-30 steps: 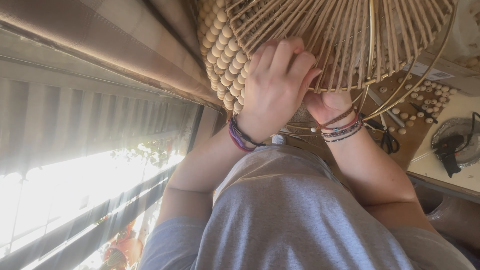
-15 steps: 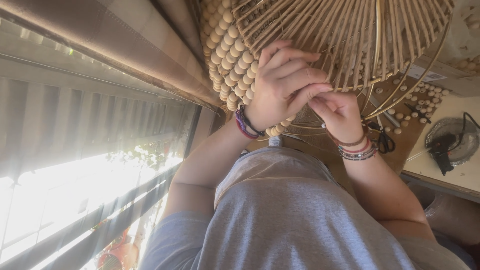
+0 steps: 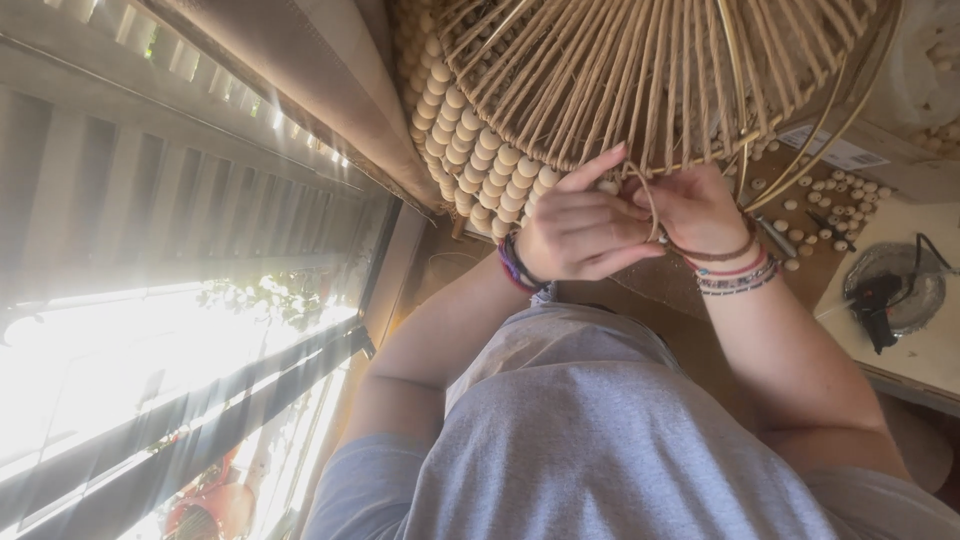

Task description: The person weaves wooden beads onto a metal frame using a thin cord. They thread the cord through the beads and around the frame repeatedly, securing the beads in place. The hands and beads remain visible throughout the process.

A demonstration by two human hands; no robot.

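Note:
A round lampshade frame (image 3: 650, 80) strung with tan cord strands hangs in front of me, with rows of pale wooden beads (image 3: 480, 165) along its left side. My left hand (image 3: 575, 235), with coloured bracelets at the wrist, is pinched shut on a thin tan cord (image 3: 648, 195) at the frame's lower rim, index finger raised. My right hand (image 3: 695, 210), also wearing several bracelets, touches the left hand and grips the same cord just below the rim. My grey shirt fills the bottom of the view.
Loose wooden beads (image 3: 825, 195) lie scattered on a brown table at the right. A black glue gun (image 3: 880, 300) rests on a round metal plate. A cardboard box (image 3: 850, 150) sits behind the frame. A bright window with slatted blinds (image 3: 150, 300) fills the left.
Both hands have moved down from the strands to the frame's lower rim. The right hand has come up beside the left, and both now pinch the cord.

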